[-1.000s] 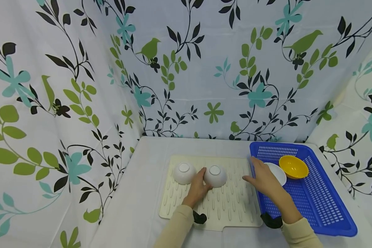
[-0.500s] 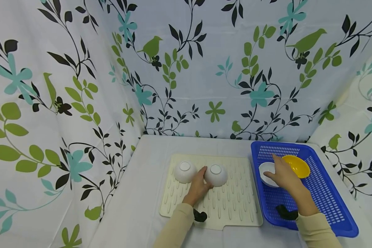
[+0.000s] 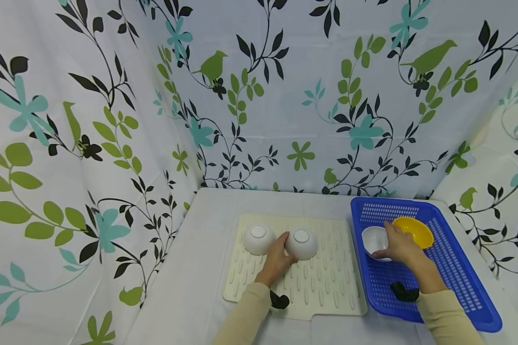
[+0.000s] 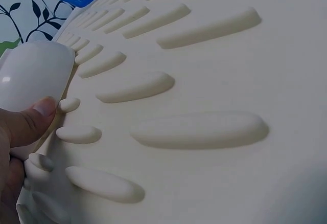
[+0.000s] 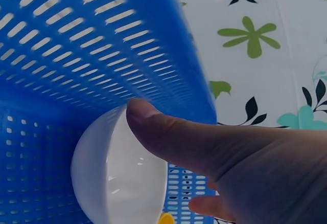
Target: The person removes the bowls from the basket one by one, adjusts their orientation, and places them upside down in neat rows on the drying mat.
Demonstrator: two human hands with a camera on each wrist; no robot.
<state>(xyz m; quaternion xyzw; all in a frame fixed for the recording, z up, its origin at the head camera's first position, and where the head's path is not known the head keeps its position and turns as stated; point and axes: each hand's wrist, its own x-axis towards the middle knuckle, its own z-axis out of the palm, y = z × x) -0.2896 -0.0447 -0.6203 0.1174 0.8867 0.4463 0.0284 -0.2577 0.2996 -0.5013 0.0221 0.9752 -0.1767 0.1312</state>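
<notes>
Two white bowls sit upside down on the cream ridged drying mat: a left bowl point(image 3: 259, 238) and a right bowl point(image 3: 302, 245). My left hand point(image 3: 275, 261) grips the right bowl by its left side; in the left wrist view the thumb point(image 4: 36, 120) presses near its rim. In the blue basket point(image 3: 453, 273) a third white bowl point(image 3: 372, 239) stands with its hollow showing. My right hand point(image 3: 403, 247) is at that bowl's right side, thumb and forefinger spread along the rim. The right wrist view shows the thumb point(image 5: 153, 124) stretched straight across the rim.
A yellow bowl point(image 3: 418, 231) lies in the basket just behind my right hand. The drying mat point(image 3: 323, 287) lies left of the basket on a white-covered table point(image 3: 185, 268). Patterned curtains point(image 3: 259, 120) enclose the table at the back and sides.
My right hand has moved right from the basket's left edge, over the white bowl, then down to its right side. My left hand keeps its grip on the overturned right bowl.
</notes>
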